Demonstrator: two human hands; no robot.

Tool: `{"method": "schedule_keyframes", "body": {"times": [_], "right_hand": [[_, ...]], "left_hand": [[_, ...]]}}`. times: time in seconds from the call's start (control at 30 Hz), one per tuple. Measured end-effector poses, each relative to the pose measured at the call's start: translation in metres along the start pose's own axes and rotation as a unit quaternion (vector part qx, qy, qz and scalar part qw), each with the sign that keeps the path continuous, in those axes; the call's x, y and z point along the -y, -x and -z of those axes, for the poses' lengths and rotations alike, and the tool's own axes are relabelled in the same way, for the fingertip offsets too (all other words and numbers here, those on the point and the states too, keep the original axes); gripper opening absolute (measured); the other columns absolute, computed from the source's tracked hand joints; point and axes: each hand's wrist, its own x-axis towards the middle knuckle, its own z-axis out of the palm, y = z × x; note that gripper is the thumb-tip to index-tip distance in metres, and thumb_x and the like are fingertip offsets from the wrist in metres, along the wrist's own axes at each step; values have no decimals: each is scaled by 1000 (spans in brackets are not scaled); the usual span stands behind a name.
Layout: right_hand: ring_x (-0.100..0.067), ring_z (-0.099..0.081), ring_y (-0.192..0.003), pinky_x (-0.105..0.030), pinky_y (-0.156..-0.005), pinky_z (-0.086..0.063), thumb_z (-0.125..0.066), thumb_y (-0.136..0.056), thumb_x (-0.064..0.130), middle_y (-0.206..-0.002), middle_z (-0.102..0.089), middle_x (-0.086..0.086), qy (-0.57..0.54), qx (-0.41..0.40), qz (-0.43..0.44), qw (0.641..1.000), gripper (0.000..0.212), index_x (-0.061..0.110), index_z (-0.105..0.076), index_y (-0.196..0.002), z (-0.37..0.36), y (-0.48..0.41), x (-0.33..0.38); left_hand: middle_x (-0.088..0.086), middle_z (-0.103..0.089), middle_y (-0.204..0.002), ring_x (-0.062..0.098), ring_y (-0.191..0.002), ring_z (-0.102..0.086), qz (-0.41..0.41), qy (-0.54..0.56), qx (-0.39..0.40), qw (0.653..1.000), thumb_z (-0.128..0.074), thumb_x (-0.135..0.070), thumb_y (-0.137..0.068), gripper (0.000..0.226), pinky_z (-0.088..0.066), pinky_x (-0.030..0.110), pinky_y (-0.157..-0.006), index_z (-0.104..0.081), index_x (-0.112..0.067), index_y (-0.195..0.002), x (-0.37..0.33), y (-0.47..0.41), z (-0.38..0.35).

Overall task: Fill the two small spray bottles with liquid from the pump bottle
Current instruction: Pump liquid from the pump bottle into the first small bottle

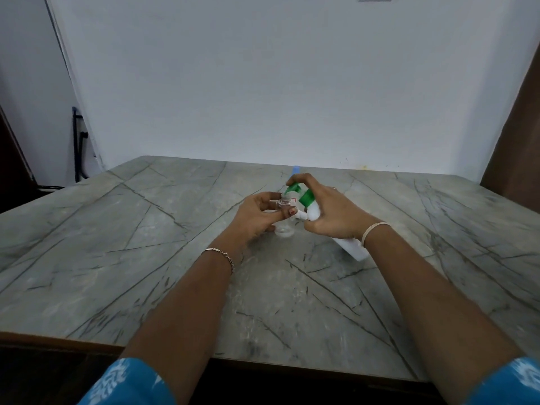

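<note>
The grey veined table (146, 229) carries the whole job near its middle. The white pump bottle (352, 248) is tilted over towards the left, its base low near the right wrist and its green pump head (293, 188) aimed down at the mouth of a small clear spray bottle (285, 228). The right hand (330, 211) is wrapped round the pump bottle's upper body, with a finger arched over the pump head. The left hand (260, 214) pinches the small bottle's open neck between thumb and curled fingers, steadying it upright on the table. This looks like the filling of the first small bottle, and early on: its body appears almost empty. The next move calls for firm presses on the pump while the spout stays right over the narrow mouth, the left hand stopping any tipping. A blue tip (295, 170) shows behind the right hand; whether it belongs to the second spray bottle cannot be told.
</note>
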Motion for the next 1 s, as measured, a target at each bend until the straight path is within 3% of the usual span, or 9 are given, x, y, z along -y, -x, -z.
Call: {"method": "schedule_keyframes", "body": {"times": [0.13, 0.27, 0.5, 0.67, 0.77, 0.9, 1.0], "right_hand": [[-12, -59, -84, -24, -73, -52, -66, -72, 15, -123, -56, 3, 8, 11, -6, 1000, 90, 43, -22, -144, 1, 4, 1], [-7, -55, -67, -17, -61, -41, -67, -73, 8, -95, -55, 16, 5, 8, -14, 1000, 78, 34, -30, -136, 2, 4, 1], [-18, -61, -79, -38, -73, -54, -69, -72, 8, -108, -59, 2, 8, -19, -16, 1000, 68, 28, -33, -125, -1, -1, 4], [-9, -56, -73, -21, -64, -45, -69, -71, 8, -106, -56, 6, 23, -2, -4, 1000, 79, 31, -31, -137, 0, 2, 3], [-10, -58, -77, -22, -68, -49, -67, -71, 8, -110, -57, 9, 24, 9, -5, 1000, 89, 40, -25, -141, 3, 5, 1], [-10, -53, -63, -19, -57, -39, -66, -71, 6, -88, -57, 13, 7, 4, -16, 1000, 73, 31, -33, -131, 5, 4, 2], [-10, -56, -68, -20, -60, -39, -66, -70, 4, -99, -59, 5, -3, -2, -22, 1000, 68, 29, -34, -125, 4, 2, 4]], "left_hand": [[6, -70, -113, 20, -106, -66, 3, -3, 2, 1000, -78, -28, -79, 49, -60, 34, -77, -62, -16, -124, -3, 2, 0], [4, -71, -108, 18, -101, -68, 6, 4, 3, 1000, -74, -30, -83, 35, -55, 20, -61, -62, -23, -115, -6, 4, -1], [3, -71, -107, 15, -100, -68, 13, 15, 6, 1000, -75, -29, -82, 50, -54, 20, -62, -60, -17, -128, -9, 6, -2], [3, -71, -106, 15, -98, -68, 20, 28, 12, 999, -75, -26, -83, 46, -54, 19, -59, -60, -16, -126, -10, 7, -1], [4, -71, -104, 17, -98, -67, 25, 39, 17, 999, -75, -25, -83, 45, -52, 18, -55, -61, -16, -124, -12, 7, 0], [3, -71, -99, 15, -93, -68, 31, 50, 23, 998, -76, -23, -82, 33, -52, 18, -55, -65, -20, -114, -12, 7, 1], [1, -72, -100, 14, -92, -69, 37, 53, 24, 998, -77, -24, -81, 37, -54, 20, -58, -65, -20, -115, -13, 7, 2]]}}
